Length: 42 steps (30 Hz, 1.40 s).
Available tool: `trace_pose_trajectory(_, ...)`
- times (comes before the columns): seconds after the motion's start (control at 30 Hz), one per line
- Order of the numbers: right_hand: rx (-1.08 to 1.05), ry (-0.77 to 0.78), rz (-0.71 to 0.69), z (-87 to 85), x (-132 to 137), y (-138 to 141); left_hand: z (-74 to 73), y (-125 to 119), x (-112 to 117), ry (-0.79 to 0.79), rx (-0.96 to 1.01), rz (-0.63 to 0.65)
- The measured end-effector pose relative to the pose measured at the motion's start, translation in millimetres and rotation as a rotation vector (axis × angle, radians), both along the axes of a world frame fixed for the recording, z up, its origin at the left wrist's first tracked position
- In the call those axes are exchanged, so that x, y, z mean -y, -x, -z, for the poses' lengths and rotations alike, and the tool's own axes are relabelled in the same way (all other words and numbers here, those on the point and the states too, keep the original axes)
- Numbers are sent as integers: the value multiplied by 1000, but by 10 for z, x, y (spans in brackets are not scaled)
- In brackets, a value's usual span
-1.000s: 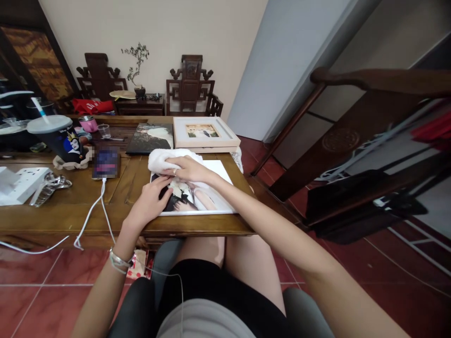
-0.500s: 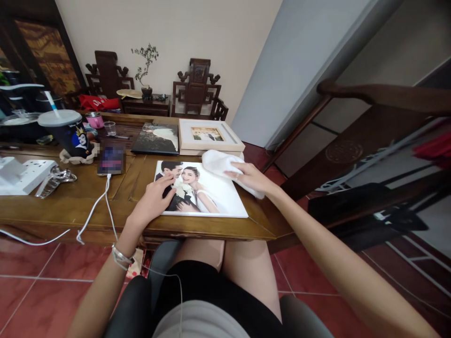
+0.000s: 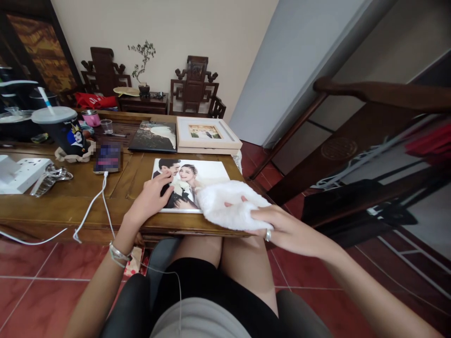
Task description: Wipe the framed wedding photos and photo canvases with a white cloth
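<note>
A large white-bordered photo print (image 3: pixel 207 172) of a couple lies flat at the near edge of the wooden table (image 3: pixel 70 206). My left hand (image 3: pixel 150 200) rests on its left part, fingers spread and pressing it down. My right hand (image 3: pixel 282 228) holds a white cloth (image 3: pixel 229 204) from underneath, palm up, at the print's near right corner. The cloth covers that corner and hangs over the table edge above my lap.
Behind the print lie a dark photo album (image 3: pixel 154 136) and a white framed picture (image 3: pixel 206 134). To the left are a phone (image 3: pixel 107 158) on a white cable, a dark lidded cup (image 3: pixel 65 131), a power strip (image 3: pixel 23 173). A wooden rail (image 3: pixel 369 89) stands right.
My right hand swept the cloth from the print's top left across to its right edge, then down to the near right corner, turning palm up. My left hand stayed put.
</note>
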State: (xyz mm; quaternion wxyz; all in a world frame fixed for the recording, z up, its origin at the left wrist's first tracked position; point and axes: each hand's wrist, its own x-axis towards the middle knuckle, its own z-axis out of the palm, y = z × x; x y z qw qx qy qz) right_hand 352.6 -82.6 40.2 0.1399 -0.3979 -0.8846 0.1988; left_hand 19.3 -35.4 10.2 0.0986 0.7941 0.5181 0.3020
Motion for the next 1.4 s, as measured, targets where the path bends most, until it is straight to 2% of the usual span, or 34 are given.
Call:
trace_pose_trajectory(0.17, -111, -7, -37, -53, -740, 221, 0, 18, -6, -5, -1, 21)
trace_pose_trajectory(0.3, -220, 57, 6, -65, -1312, 375, 9, 24, -13, -1, -1, 20)
trace_pose_trajectory(0.43, -295, 93, 77, -45, -1627, 450, 10, 18, -10, -5, 1, 9)
trace_pose_trajectory(0.5, -295, 57, 87, -29, -1627, 458, 7, 14, -6, -2, 11, -2)
trace_pose_trajectory(0.57, -252, -13, 71, -16, -1503, 450, 6, 9, -5, 1, 23, -7)
trace_pose_trajectory(0.73, -150, -130, -35, -3, -770, 358, 8, -9, -9, 4, 34, -14)
trace_pose_trajectory(0.87, -67, -104, -89, -6, -141, 214, 3, -14, -12, 14, 13, -17)
trace_pose_trajectory(0.97, -8, -66, -71, -16, 75, 145, -1, -8, -9, 6, 1, -7)
trace_pose_trajectory(1.03, 1, -67, -67, -30, 35, 159, -4, -2, -7, 4, -6, 4)
trace_pose_trajectory(1.1, -8, -78, -104, -49, -146, 224, -8, 4, -5, 7, -11, 14)
trace_pose_trajectory(1.23, -82, -115, -166, -58, -751, 439, -16, 16, -5, 6, -16, 30)
trace_pose_trajectory(1.33, -127, -163, -109, -22, -1196, 601, -10, 26, -9, 8, -9, 24)
trace_pose_trajectory(1.4, -116, -203, -73, 11, -1396, 686, -2, 30, -11, 6, -1, 23)
